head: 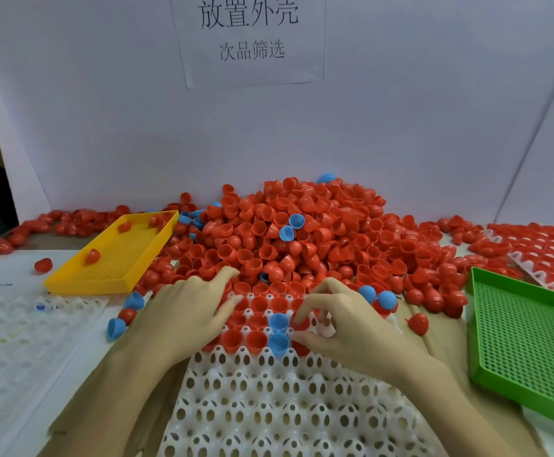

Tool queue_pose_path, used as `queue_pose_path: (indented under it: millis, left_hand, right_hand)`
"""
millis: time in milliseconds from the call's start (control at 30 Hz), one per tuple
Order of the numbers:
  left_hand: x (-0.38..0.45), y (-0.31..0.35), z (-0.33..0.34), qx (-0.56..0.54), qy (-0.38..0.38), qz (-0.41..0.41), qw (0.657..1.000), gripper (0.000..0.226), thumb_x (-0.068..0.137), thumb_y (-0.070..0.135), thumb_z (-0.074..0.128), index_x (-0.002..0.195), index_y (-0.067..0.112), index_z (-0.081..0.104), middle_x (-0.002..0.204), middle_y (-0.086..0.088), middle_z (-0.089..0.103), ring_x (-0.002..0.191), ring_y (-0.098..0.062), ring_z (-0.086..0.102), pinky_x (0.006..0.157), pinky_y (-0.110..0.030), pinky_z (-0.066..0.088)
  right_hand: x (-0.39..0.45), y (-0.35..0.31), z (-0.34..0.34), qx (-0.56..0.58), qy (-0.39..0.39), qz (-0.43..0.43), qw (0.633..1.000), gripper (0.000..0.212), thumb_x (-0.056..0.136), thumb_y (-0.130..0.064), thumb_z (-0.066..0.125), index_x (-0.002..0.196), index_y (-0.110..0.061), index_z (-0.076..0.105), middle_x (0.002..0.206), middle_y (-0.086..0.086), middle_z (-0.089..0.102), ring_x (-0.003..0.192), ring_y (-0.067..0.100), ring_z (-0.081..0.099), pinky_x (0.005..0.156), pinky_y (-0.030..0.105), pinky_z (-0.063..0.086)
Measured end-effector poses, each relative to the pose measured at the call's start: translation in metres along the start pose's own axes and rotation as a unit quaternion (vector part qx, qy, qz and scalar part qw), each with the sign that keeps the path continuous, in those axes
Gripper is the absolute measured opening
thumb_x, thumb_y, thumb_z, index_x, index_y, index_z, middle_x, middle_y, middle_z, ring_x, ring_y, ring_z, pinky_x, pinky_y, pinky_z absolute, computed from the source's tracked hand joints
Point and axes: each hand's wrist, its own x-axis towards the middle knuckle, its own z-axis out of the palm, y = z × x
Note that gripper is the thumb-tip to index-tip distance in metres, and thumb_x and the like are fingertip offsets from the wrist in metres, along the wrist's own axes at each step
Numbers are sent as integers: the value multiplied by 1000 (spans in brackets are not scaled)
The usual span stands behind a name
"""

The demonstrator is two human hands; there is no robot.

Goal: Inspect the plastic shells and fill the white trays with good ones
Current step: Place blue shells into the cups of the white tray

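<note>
Listing from the near edge outward:

Near tray: white perforated plastic tray with egg-cup sockets, lying centre front; its near rows hold nothing, its far rows hold red and blue shells seated open side up.
Seated shells: red plastic half-shells in the far rows; two blue plastic half-shells among them.
Left hand: lies flat over the left part of the filled rows, fingers straight and slightly spread, tips towards the pile, gripping nothing.
Right hand: fingers curled down onto the tray, thumb and fingertips closed round a red shell at a socket just right of the blue ones.
Left tray: second white socket tray, left of the arms, holding one small blue-and-white item too blurred to name.
Loose blue shells: three blue half-shells between the two trays; two more just beyond the right hand.
Green bin: green perforated rectangular plastic tray, right.
Yellow bin: yellow perforated rectangular plastic tray, left rear, propped at a tilt, with a few red shells inside.
Pile: large heap of red plastic half-shells, a few blue ones mixed in, directly behind the near tray.
Far right: filled white tray of red shells.
Backdrop: white board wall with a printed paper sign.
</note>
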Motion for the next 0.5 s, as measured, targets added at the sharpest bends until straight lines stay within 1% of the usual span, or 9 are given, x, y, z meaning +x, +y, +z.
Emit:
queue_pose_path:
  millis: [67, 133, 233, 333, 400, 467, 500]
  left_hand:
    - [-2, -3, 1, 23, -9, -46, 999, 48, 106, 52, 39, 151, 34, 37, 57, 6, 51, 49, -6, 50, 44, -22, 29]
    - [-3, -4, 2, 35, -16, -88, 995, 47, 108, 47, 38, 152, 31, 34, 61, 8, 52, 51, -6, 50, 44, -22, 26]
    - [-2, -3, 1, 39, -41, -128, 990, 45, 110, 41, 36, 153, 27, 32, 68, 9, 53, 56, -7, 50, 45, -23, 25]
    - [-1, -4, 3, -15, -67, -160, 985, 46, 111, 36, 37, 155, 24, 33, 72, 8, 55, 59, -8, 51, 47, -23, 29]
    - [0, -7, 6, -64, -74, -188, 977, 43, 111, 34, 39, 152, 23, 37, 75, 4, 58, 62, -10, 52, 51, -25, 35]
    - [1, -11, 9, -96, -78, -210, 970, 40, 110, 33, 41, 149, 23, 40, 75, 2, 60, 60, -12, 54, 53, -27, 40]
    - [1, -12, 10, -107, -82, -216, 967, 40, 110, 33, 42, 148, 23, 41, 73, 2, 60, 58, -11, 54, 52, -26, 41]
  right_hand:
    - [1, 1, -1, 8, 8, 4, 1000, 13, 92, -43, 73, 103, -36, 74, 106, -20, 45, 91, -2, 51, 82, 10, 42]
    - [3, 1, 3, 3, 11, 5, 1000, 10, 93, -38, 73, 102, -34, 75, 105, -19, 46, 91, -3, 50, 81, 9, 42]
    - [4, 1, 8, -7, 15, 4, 1000, 13, 93, -39, 73, 104, -33, 77, 105, -18, 48, 94, -3, 50, 84, 10, 43]
    - [6, 4, 3, 4, 27, 3, 1000, 17, 92, -48, 69, 103, -37, 76, 102, -18, 50, 90, -3, 52, 81, 10, 44]
    - [7, 10, -8, 24, 69, 11, 997, 16, 91, -50, 64, 98, -39, 73, 99, -18, 55, 87, -3, 55, 79, 11, 46]
    - [9, 21, -19, 10, 134, 31, 990, 8, 94, -42, 65, 100, -40, 70, 99, -17, 58, 86, -3, 57, 78, 9, 47]
    - [9, 29, -25, -2, 166, 47, 985, 8, 96, -36, 67, 103, -37, 70, 100, -16, 58, 87, -2, 57, 77, 9, 46]
